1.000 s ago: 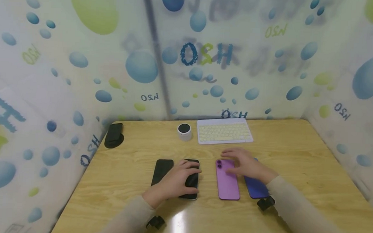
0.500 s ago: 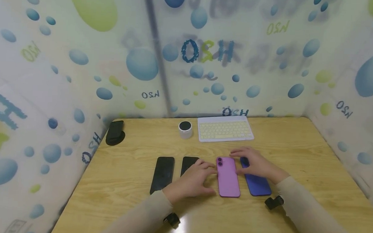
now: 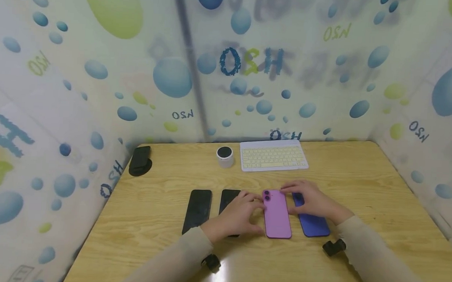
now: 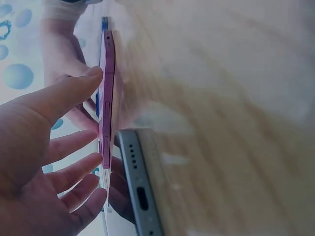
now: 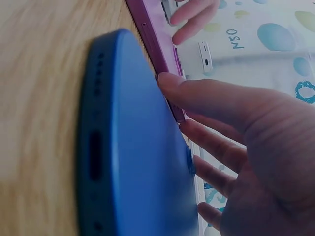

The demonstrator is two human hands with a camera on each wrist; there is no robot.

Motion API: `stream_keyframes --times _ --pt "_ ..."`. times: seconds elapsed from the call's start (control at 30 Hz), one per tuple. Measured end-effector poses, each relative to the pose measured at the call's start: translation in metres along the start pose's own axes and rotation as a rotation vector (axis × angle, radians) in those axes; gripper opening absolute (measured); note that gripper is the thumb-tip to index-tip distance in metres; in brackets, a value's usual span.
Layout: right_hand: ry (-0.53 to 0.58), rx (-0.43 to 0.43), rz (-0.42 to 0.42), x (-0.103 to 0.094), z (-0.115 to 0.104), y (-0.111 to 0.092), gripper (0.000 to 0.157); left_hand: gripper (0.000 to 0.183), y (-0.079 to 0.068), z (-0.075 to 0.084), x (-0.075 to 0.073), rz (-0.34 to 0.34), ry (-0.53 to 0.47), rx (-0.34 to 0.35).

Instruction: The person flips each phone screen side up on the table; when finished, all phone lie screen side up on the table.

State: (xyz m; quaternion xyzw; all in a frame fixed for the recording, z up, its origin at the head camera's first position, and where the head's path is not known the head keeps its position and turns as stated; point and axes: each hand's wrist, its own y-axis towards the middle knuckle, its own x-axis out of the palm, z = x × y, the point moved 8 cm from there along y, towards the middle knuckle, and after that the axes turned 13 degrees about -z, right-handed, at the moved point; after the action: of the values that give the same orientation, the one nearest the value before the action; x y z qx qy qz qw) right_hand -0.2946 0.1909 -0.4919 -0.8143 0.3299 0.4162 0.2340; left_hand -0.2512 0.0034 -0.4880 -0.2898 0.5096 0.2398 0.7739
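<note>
A pink phone [image 3: 277, 219] lies back up on the table, camera end away from me, between both hands. My left hand [image 3: 238, 217] is at its left edge, thumb and fingertips extended toward that side in the left wrist view. At its right side, the thumb [image 5: 172, 83] of my right hand [image 3: 314, 200] is right at the edge, its fingers near the camera end. That hand reaches over a blue phone [image 3: 314, 225], also back up. Under my left hand a black-screened phone [image 3: 229, 196] is partly hidden. Another black-screened phone [image 3: 197, 210] lies left of it.
A white keyboard [image 3: 273, 157] lies at the back of the wooden table [image 3: 164, 172]. Beside it stands a small white cylinder [image 3: 225, 158] with a dark top. A black stand-like object [image 3: 139, 160] sits at the back left corner. Patterned walls [image 3: 250, 100] enclose the table.
My left hand has moved right, from over the black-screened phones to the pink phone's left edge. My right hand has shifted right, from over the pink phone to its right edge.
</note>
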Motion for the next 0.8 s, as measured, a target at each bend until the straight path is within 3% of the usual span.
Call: stream_keyframes --times 0.27,0.8 --pt "0.004 0.002 0.009 0.0026 0.0012 -0.0004 0.058 0.066 0.0056 -0.0044 -0.0014 -0.008 -0.060 -0.020" --pt "0.029 0.022 -0.015 0.0073 0.0081 -0.0012 0.067 0.074 0.0096 -0.0068 0.0035 0.003 -0.055 -0.067"
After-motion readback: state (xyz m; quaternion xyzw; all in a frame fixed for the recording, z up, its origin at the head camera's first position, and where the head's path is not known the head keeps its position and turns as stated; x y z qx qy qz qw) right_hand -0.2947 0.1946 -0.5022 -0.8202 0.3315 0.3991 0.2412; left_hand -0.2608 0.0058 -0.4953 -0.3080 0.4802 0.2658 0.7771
